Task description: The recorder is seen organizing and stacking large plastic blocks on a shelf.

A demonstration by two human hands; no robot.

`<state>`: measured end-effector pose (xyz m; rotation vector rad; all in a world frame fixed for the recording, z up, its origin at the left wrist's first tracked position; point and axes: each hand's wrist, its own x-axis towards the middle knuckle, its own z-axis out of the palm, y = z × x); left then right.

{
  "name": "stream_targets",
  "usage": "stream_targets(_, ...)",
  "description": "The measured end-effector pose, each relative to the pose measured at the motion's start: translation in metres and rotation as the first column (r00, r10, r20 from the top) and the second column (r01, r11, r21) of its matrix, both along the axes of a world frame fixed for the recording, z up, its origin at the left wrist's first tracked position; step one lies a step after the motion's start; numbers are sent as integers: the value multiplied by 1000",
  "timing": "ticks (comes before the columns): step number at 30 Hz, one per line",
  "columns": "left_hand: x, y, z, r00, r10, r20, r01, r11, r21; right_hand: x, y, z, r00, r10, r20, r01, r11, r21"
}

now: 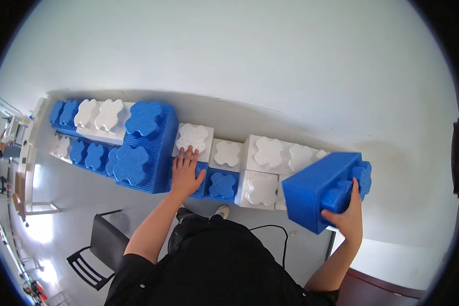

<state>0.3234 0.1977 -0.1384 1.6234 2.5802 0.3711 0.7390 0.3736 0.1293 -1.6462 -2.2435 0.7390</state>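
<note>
My right hand (346, 210) grips a large blue foam building block (310, 187) by its studs, tilted over the right end of a low wall of stacked blocks. Flat on the wall rests my left hand (186, 172), fingers spread, touching a white stud block (193, 138) and the blue one below it. Left of that hand a big blue block (164, 153) stands higher than its neighbours. To its right lie a small white block (227, 153), a blue block (222, 185) and white blocks (267, 152). The held block hides part of the row.
The stacked blocks run along a pale wall (233, 57). A dark chair (107, 241) stands at lower left, near a white table (32, 153). A black cable (285, 237) crosses the grey floor by the body. At the far left another person (4, 147) is visible.
</note>
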Motion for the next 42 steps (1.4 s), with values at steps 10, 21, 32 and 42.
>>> stream_targets(10,-3,-5,0,999,9,32,-10,1000,14,22,36,-65,894,-178,411,155,984,90)
stream_targets(21,-4,-4,-3,1000,-13,26,13,1000,9,20,30,-72,893,-253,373,193,962,192)
stream_targets(32,-4,-5,0,1000,-14,25,14,1000,7,17,29,-70,889,-263,376,203,960,191)
stream_targets(42,-4,-6,1,1000,-18,26,18,1000,0,15,28,-67,887,-266,377,208,960,189)
